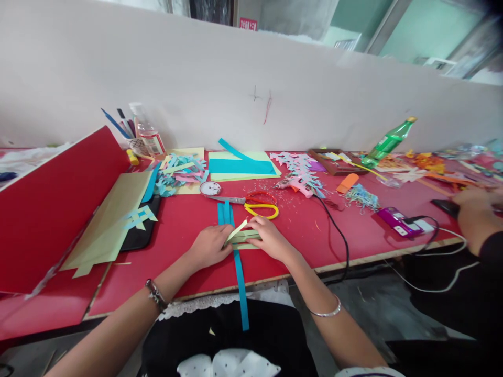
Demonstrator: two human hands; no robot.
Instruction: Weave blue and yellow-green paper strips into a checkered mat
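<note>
At the front of the red table, my left hand [212,245] is closed at the left ends of several pale yellow paper strips [247,235]. My right hand [271,240] grips their right side, thumb and fingers bent around the paper. One pale strip [238,229] slants up between both hands. Blue paper strips [225,210] run crosswise beneath, and a long blue strip [241,293] hangs over the table edge onto my lap. Just beyond my fingers lie scissors [261,210] with red and yellow handles. My fingertips hide part of the crossing.
A pink glue gun [302,186] with a black cord lies right of the scissors. Cut paper scraps [178,175], blue and yellow sheets [239,166] and a green bottle [389,142] stand behind. A red board [58,209] rises at left. Another person's hand [477,201] is at right.
</note>
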